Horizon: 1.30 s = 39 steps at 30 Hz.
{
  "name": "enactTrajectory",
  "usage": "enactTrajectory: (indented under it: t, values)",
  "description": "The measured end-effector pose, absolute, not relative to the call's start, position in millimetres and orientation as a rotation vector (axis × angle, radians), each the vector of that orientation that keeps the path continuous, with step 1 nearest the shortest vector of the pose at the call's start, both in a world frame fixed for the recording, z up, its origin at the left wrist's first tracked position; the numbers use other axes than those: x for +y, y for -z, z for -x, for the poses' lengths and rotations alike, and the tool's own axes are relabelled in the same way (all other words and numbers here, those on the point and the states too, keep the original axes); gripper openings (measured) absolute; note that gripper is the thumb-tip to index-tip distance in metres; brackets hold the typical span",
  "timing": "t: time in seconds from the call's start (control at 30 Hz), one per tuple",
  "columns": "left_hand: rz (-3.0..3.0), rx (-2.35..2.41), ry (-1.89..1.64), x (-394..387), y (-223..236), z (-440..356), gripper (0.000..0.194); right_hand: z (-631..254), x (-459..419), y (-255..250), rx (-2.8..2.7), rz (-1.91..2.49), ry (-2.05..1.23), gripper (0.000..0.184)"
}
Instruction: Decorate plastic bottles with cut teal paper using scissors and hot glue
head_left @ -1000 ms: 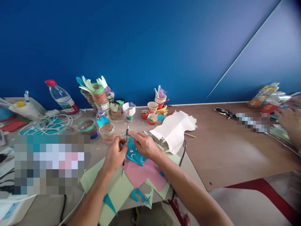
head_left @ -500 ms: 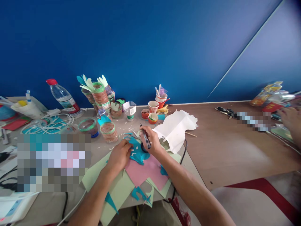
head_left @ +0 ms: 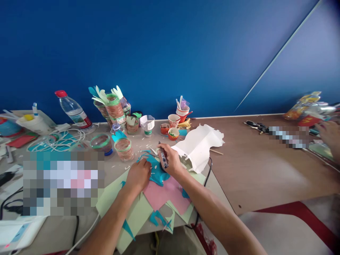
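My right hand [head_left: 170, 160] is closed round a dark pen-like tool [head_left: 163, 155], its tip down at a teal paper cut-out [head_left: 156, 171]. The cut-out lies on a pink sheet [head_left: 164, 194] and pale green sheets [head_left: 132, 212]. My left hand [head_left: 138, 175] rests on the teal paper's left edge, fingers curled, pressing it to the table. A black cable [head_left: 205, 177] runs off the table edge to the right of my right wrist.
Behind the paper stand cut plastic cups wound with string [head_left: 123, 148], decorated bottles [head_left: 113, 106], a water bottle [head_left: 73, 111], small paper cups [head_left: 174, 120] and a crumpled white sheet [head_left: 199, 143]. Another person's hand [head_left: 329, 136] works at the far right of the brown table [head_left: 255, 166].
My right hand took the dark tool that the left hand held and brought its tip down onto the teal paper. My left hand dropped flat onto the paper.
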<state>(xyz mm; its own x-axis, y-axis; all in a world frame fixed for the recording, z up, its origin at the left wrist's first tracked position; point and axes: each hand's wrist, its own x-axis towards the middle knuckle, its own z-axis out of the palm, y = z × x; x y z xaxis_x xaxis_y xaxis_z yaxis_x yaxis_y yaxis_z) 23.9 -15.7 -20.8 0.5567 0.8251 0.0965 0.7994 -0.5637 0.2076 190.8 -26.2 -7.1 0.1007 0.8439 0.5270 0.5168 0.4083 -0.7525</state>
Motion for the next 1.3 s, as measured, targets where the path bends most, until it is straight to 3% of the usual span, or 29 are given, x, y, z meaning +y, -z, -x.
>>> enactTrajectory:
  t: [0.2,0.3,0.43,0.63,1.03,1.3]
  values:
    - [-1.843,1.340,-0.919,-13,18,-22,0.015,-184,-23,3,-1.252,1.108,-0.797,0.026]
    - [-1.462,1.228,-0.969,-14,16,-26,0.018,-182,-22,3,-1.157,1.027,-0.971,0.027]
    - [-1.213,1.163,-0.997,-15,12,-31,0.027,-181,-25,6,-1.204,1.063,-0.892,0.021]
    - [-1.126,1.084,-1.043,-14,8,-30,0.024,-179,-32,8,-1.324,1.186,-0.672,0.019]
    - [-1.094,1.088,-1.073,-13,8,-28,0.042,-180,-32,10,-1.350,1.107,-0.732,0.015]
    - [-1.255,1.181,-1.141,-15,14,-27,0.031,-177,-36,0,-1.412,1.119,-0.733,0.017]
